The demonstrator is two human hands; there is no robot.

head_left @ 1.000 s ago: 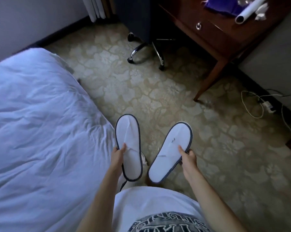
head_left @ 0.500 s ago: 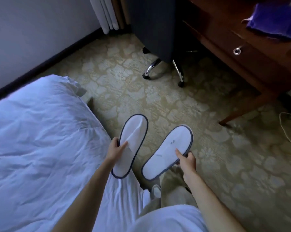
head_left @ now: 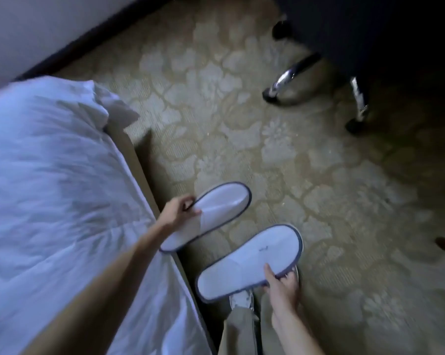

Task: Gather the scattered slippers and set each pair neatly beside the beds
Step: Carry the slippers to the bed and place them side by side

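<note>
I hold two white slippers with dark blue trim above the patterned carpet, right beside the bed (head_left: 49,188) with its white duvet. My left hand (head_left: 176,211) grips the left slipper (head_left: 213,213) at its side edge; its heel end hangs over the bed's edge. My right hand (head_left: 283,283) pinches the right slipper (head_left: 252,260) at its side edge, over my feet. Both slippers point toward the upper right, soles down, roughly parallel and a little apart.
A dark office chair with chrome legs and black castors (head_left: 288,80) stands at the upper right. The wall and dark skirting (head_left: 93,39) run along the upper left. My trouser leg (head_left: 239,326) and shoe are below the right slipper. Patterned carpet (head_left: 216,124) lies between bed and chair.
The view has dropped lower and closer to the floor and bed corner. Both hands have carried the slippers down alongside the bed's edge, now tilted more to the right.
</note>
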